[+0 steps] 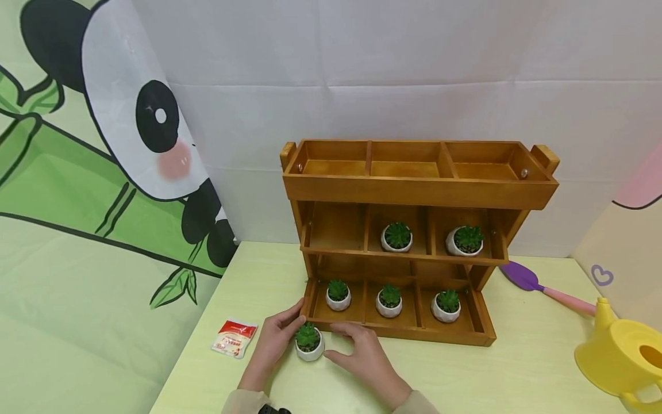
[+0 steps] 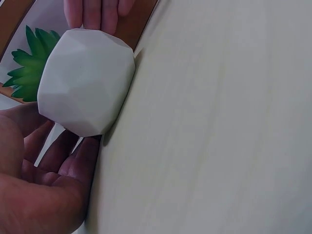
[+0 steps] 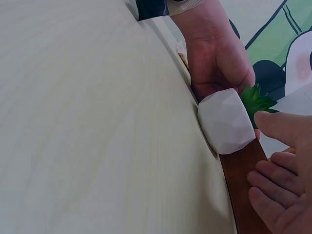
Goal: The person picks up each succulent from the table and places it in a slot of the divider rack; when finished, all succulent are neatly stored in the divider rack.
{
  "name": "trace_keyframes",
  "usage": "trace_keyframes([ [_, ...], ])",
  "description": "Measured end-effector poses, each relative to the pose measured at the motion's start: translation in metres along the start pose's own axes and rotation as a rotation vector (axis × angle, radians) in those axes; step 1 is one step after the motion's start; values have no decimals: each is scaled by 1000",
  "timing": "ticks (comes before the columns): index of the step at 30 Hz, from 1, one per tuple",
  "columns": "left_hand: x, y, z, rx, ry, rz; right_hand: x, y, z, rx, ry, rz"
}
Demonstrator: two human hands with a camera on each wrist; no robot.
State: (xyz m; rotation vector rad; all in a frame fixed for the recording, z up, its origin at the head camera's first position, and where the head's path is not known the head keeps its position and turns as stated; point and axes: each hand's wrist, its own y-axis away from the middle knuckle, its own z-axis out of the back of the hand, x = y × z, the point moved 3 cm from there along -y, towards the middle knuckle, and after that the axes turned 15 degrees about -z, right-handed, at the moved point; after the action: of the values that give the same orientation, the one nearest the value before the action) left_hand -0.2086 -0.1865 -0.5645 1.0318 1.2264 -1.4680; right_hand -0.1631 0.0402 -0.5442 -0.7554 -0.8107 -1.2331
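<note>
A small succulent in a white faceted pot (image 1: 310,348) stands on the table just in front of the wooden shelf (image 1: 393,192). My left hand (image 1: 276,336) is at the pot's left side, fingers reaching toward the shelf's front left corner and thumb close to the leaves. In the left wrist view its fingers lie right against the white pot (image 2: 87,83); whether they press on it is hard to tell. On the right of the pot, my right hand (image 1: 364,359) has thumb and fingers spread, with a gap to the pot (image 3: 226,122) in the right wrist view.
Several potted succulents (image 1: 389,301) sit in the bottom and middle tiers. A red and white packet (image 1: 235,338) lies left of the left hand. To the right are a purple and pink shovel (image 1: 548,290) and a yellow watering can (image 1: 615,351).
</note>
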Motion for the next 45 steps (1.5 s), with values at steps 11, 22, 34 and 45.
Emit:
trace_keyframes([
  [11, 2, 0, 1, 1, 42, -17, 11, -2, -10, 18, 53, 4],
  [22, 4, 0, 0, 6, 53, -15, 12, -7, -22, 46, 65, -25],
  [34, 4, 0, 0, 0, 46, -34, 16, -11, -35, 49, 69, -67],
  [45, 4, 0, 1, -15, 48, -29, 20, -10, -49, 17, 61, -76],
])
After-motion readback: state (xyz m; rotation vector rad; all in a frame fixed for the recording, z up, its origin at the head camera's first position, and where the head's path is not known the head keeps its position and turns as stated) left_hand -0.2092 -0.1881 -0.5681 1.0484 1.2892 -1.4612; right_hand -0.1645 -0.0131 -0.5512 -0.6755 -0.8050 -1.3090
